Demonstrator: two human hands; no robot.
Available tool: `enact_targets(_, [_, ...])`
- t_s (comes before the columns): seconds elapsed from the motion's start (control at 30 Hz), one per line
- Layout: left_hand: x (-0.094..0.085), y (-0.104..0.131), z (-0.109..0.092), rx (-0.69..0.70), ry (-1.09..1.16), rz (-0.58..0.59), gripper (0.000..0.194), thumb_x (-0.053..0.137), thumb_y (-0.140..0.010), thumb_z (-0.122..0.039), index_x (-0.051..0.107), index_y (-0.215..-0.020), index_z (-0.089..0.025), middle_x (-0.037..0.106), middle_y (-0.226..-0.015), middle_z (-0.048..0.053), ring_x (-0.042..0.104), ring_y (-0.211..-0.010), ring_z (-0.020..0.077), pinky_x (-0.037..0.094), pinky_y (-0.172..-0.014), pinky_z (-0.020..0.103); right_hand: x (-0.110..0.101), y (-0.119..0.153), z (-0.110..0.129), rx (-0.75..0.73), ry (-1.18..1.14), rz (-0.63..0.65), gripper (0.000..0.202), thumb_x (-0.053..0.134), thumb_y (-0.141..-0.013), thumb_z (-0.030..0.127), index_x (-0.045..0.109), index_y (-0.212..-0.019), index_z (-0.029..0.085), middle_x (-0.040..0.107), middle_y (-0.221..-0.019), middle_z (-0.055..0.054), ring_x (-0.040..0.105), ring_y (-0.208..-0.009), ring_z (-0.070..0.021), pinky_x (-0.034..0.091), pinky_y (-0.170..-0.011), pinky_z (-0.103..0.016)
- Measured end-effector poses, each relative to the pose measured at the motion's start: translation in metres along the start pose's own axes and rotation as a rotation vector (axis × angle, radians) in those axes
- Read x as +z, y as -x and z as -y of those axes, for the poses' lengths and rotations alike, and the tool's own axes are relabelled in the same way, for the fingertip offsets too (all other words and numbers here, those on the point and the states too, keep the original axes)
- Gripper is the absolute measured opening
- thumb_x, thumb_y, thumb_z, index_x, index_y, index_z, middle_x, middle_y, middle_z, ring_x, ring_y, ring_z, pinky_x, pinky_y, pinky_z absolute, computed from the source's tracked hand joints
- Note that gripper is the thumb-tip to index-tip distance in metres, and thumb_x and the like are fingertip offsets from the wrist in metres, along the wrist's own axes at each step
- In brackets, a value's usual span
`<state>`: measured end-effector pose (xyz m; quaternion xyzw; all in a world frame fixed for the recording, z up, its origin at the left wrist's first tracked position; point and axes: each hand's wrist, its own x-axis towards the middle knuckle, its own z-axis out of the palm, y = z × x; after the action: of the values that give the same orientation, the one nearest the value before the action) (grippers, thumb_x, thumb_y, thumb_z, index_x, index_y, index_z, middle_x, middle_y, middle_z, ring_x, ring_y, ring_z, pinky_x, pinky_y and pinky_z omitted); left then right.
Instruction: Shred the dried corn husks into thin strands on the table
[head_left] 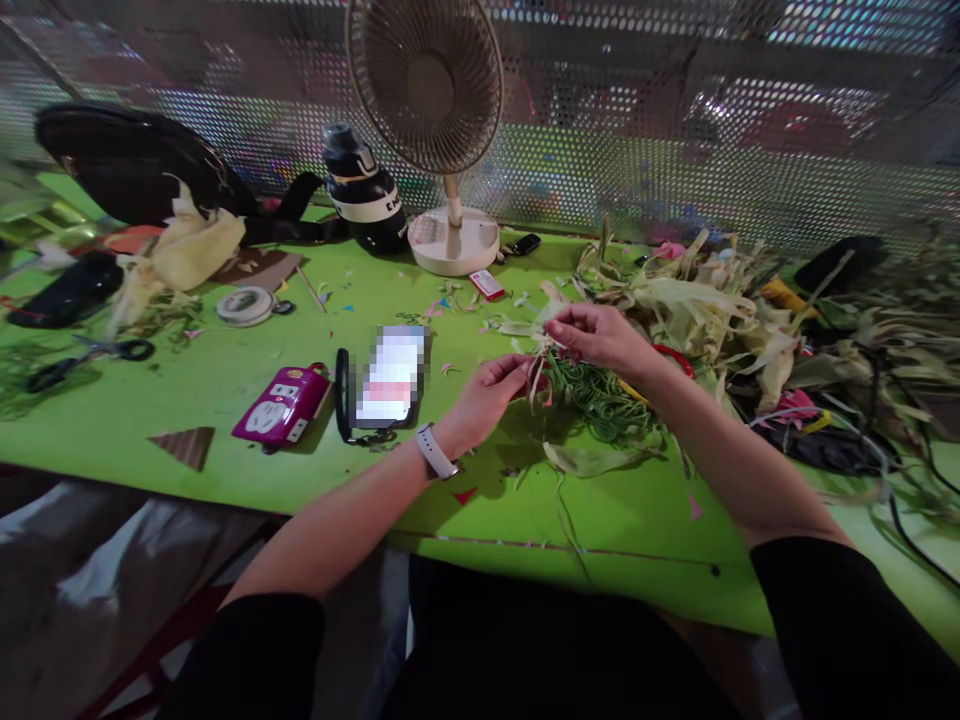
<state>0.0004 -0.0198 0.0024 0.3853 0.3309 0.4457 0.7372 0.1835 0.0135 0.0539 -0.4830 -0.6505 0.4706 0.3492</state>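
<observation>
Both hands meet over the green table at a small bunch of pale dried husk strips (537,368). My left hand (491,392), with a light watch band (436,452) on its wrist, pinches the lower end of the strips between thumb and fingertips. Just above and to the right, my right hand (596,335) has its fingers closed on the upper part of the same strips. Beneath my right hand and forearm lies a tangled heap of green string (600,400). A loose curled husk (600,458) rests in front of that heap.
At the back stand a fan (454,240) and a black bottle (371,205). A lit phone (390,375), a purple box (281,405), tape (246,305) and scissors (90,360) lie leftward. Piled husks (720,310) and cables (892,500) crowd the right. A perforated metal screen (637,130) borders the table.
</observation>
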Motion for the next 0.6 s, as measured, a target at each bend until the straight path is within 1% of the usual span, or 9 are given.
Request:
enact_targets(0.13, [0.001, 0.000, 0.001, 0.005, 0.015, 0.016, 0.027, 0.082, -0.066, -0.036, 0.070, -0.080, -0.015, 0.068, -0.072, -0.002, 0.062, -0.066, 0.0077, 0.054, -0.073, 0.024, 0.009, -0.003, -0.004, 0.111, -0.176, -0.015, 0.049, 0.082, -0.056, 0.059, 0.061, -0.071, 0.017, 0.054, -0.052, 0.006, 0.042, -0.042, -0.0056, 0.032, -0.040, -0.021])
enact_targets(0.2, [0.001, 0.001, 0.001, -0.003, 0.041, 0.051, 0.029, 0.083, -0.065, -0.036, 0.071, -0.081, -0.015, 0.069, -0.075, -0.001, 0.064, -0.070, 0.0091, 0.055, -0.074, 0.025, 0.009, -0.005, -0.007, 0.175, -0.290, 0.025, 0.048, 0.085, -0.055, 0.055, 0.061, -0.070, 0.016, 0.053, -0.050, 0.007, 0.039, -0.041, -0.0042, 0.028, -0.038, -0.019])
enact_targets(0.3, [0.001, 0.003, -0.001, -0.010, 0.061, 0.090, 0.028, 0.081, -0.067, -0.036, 0.071, -0.083, -0.015, 0.070, -0.079, 0.001, 0.066, -0.074, 0.0111, 0.056, -0.075, 0.026, 0.008, -0.007, -0.013, 0.286, -0.455, 0.149, 0.041, 0.084, -0.061, 0.047, 0.058, -0.068, 0.015, 0.050, -0.048, 0.008, 0.033, -0.038, -0.0023, 0.024, -0.037, -0.018])
enact_targets(0.37, [0.002, 0.004, -0.002, 0.005, 0.067, 0.099, 0.024, 0.079, -0.071, -0.035, 0.070, -0.081, -0.015, 0.069, -0.079, 0.001, 0.066, -0.074, 0.0107, 0.056, -0.076, 0.027, 0.009, -0.008, -0.018, 0.367, -0.553, 0.216, 0.036, 0.082, -0.067, 0.040, 0.057, -0.067, 0.015, 0.049, -0.047, 0.008, 0.029, -0.037, -0.0018, 0.025, -0.038, -0.018])
enact_targets(0.47, [0.002, 0.006, -0.005, 0.036, 0.073, 0.107, 0.020, 0.076, -0.076, -0.034, 0.070, -0.079, -0.016, 0.068, -0.077, 0.001, 0.065, -0.071, 0.0097, 0.056, -0.078, 0.029, 0.013, -0.009, -0.025, 0.439, -0.631, 0.245, 0.025, 0.076, -0.075, 0.032, 0.058, -0.069, 0.016, 0.046, -0.048, 0.009, 0.026, -0.037, -0.0026, 0.028, -0.040, -0.018])
enact_targets(0.6, [0.001, 0.006, -0.006, 0.033, 0.086, 0.092, 0.020, 0.076, -0.076, -0.035, 0.072, -0.082, -0.016, 0.071, -0.083, 0.002, 0.065, -0.073, 0.0096, 0.055, -0.082, 0.030, 0.017, -0.008, -0.027, 0.443, -0.597, 0.244, 0.017, 0.066, -0.081, 0.025, 0.055, -0.070, 0.018, 0.043, -0.051, 0.008, 0.021, -0.039, -0.0033, 0.025, -0.041, -0.020])
